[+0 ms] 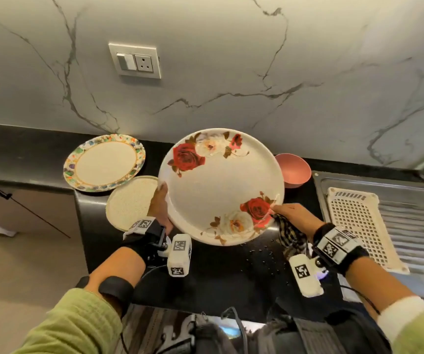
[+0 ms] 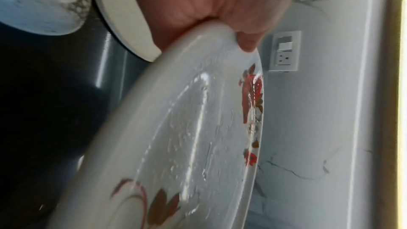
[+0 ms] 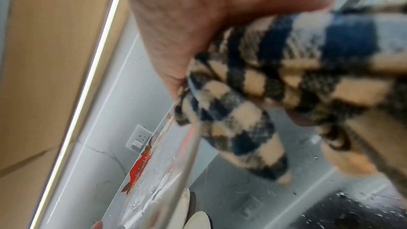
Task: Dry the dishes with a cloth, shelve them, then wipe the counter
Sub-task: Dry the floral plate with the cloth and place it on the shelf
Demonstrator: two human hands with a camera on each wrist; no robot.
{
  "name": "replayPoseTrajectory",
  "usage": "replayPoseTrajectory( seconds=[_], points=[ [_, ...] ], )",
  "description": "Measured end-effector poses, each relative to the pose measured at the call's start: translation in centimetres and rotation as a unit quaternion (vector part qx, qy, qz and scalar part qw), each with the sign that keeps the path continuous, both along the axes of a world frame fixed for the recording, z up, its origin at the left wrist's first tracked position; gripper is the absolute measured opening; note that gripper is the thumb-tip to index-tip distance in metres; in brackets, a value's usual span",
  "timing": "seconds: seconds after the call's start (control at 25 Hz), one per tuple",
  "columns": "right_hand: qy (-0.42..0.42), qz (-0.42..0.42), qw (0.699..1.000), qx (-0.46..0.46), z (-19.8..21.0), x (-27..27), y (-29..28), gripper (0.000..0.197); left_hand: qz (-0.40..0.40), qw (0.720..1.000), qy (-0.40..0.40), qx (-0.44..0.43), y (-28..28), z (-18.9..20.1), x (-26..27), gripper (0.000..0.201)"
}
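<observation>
A large white plate with red and white roses (image 1: 221, 185) is held tilted above the black counter (image 1: 231, 272). My left hand (image 1: 160, 200) grips its left rim, thumb on the face, as the left wrist view shows at the rose plate (image 2: 198, 128) under my left hand (image 2: 231, 15). Water drops glisten on the plate's face. My right hand (image 1: 291, 213) clutches a bunched checked cloth (image 1: 288, 232) at the plate's lower right rim. In the right wrist view the checked cloth (image 3: 275, 93) hangs from my right hand (image 3: 198, 23) against the wet rose plate (image 3: 158, 180).
A plate with a colourful rim (image 1: 103, 162) and a plain speckled plate (image 1: 129, 203) lie on the counter at left. A pink bowl (image 1: 295, 169) sits behind the rose plate. A white perforated tray (image 1: 359, 226) rests on the steel drainboard (image 1: 410, 218). Water drops dot the counter.
</observation>
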State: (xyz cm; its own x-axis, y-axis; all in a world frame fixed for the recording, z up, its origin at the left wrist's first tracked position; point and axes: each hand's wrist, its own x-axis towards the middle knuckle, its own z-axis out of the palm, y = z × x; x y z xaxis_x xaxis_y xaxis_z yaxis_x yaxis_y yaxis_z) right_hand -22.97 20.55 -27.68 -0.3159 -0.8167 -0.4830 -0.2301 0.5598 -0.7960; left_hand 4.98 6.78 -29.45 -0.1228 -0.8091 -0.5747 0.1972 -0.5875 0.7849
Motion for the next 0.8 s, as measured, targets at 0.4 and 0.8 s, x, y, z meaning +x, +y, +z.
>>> replayPoseTrajectory(
  seconds=[0.4, 0.8],
  points=[
    [-0.109, -0.079, 0.953, -0.27, 13.3, -0.2, -2.0, 0.04, 0.01, 0.956, -0.168, -0.239, 0.6, 5.1, 1.4, 0.036],
    [0.242, -0.074, 0.939, -0.234, 14.1, -0.9, -8.1, 0.03, -0.022, 0.943, -0.114, -0.312, 2.1, 8.2, -0.9, 0.033]
  ],
)
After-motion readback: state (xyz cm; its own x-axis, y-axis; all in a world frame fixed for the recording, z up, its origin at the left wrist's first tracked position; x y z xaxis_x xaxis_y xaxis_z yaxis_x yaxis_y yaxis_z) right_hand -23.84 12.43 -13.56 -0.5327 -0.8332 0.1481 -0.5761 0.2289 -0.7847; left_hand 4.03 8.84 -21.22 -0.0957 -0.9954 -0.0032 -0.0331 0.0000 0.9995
